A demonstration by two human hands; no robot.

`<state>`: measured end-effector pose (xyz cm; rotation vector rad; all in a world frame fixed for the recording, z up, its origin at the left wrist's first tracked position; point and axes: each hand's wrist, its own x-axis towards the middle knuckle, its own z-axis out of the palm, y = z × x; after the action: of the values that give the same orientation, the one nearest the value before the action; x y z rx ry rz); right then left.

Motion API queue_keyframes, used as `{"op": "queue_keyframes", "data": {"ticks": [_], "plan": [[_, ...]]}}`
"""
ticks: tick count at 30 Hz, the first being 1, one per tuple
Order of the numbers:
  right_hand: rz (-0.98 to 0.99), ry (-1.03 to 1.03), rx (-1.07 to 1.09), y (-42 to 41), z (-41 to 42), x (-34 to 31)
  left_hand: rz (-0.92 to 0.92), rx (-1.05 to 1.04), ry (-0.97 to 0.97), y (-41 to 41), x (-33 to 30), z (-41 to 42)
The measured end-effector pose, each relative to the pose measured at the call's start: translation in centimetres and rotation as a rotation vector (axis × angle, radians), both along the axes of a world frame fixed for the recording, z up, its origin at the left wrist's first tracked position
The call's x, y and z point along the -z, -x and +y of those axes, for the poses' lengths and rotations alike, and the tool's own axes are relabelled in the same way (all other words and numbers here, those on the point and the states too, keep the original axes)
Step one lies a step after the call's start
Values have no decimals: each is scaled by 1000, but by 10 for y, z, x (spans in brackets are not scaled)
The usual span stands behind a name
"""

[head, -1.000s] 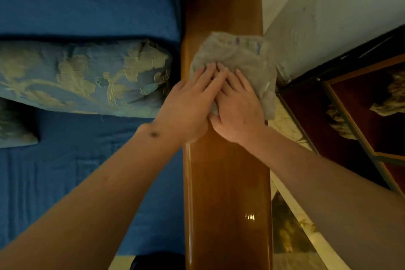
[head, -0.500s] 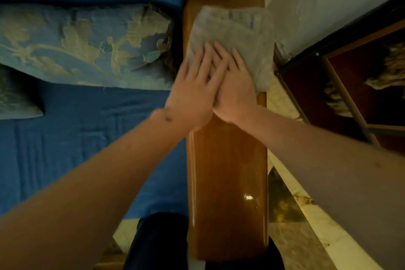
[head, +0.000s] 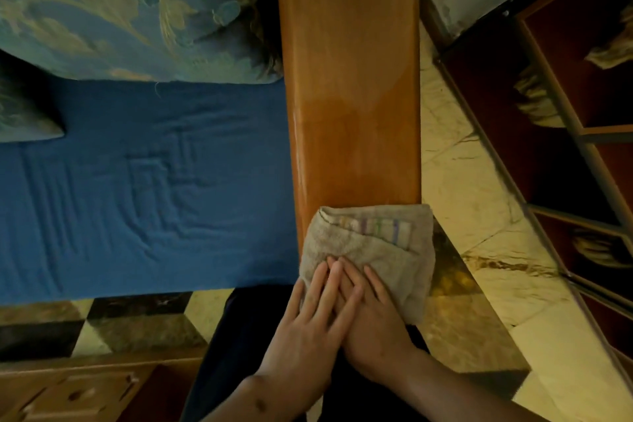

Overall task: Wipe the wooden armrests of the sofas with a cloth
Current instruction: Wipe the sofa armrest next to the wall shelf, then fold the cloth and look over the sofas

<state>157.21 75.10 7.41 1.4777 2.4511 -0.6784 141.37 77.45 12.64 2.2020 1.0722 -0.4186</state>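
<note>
Wooden armrest [head: 352, 79], striped cloth [head: 370, 243], no writing

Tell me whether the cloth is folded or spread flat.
Folded: the cloth shows overlapping layers, a striped band tucked under a flap, on the armrest.

Bare forearms without sleeves; dark trousers [head: 246, 336] cover the legs below.

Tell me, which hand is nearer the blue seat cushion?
Left. The left hand presses the cloth on the side next to the blue seat cushion; the right hand lies partly under it, toward the floor side.
</note>
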Motion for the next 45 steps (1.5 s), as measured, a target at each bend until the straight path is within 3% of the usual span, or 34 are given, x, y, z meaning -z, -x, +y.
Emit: {"op": "queue_keyframes", "data": {"ticks": [5,9,16,20,24,29,35,41,45], "plan": [[62,-53,-67,-14,74,1,23,-27,-93,-6,11,52],[-4,-166,-89,-17,209,3,4,-97,-240,-16,24,174],[-46,-278,4,-17,437,5,-36,-229,-163,-35,40,416],[-58,-321,51,-12,461,8,19,-186,-246,-32,43,450],[-84,-279,19,-9,422,-1,14,-168,-332,-26,45,403],[-72,-152,36,-4,302,-10,-15,-168,-204,-24,35,285],[7,97,12,-3,117,-25,112,-150,-53,-25,12,93],[15,311,-38,-8,10,-47,220,-223,66,-37,-20,-21],[292,446,173,-1,17,-101,158,-415,9,-29,-61,-33]]}}
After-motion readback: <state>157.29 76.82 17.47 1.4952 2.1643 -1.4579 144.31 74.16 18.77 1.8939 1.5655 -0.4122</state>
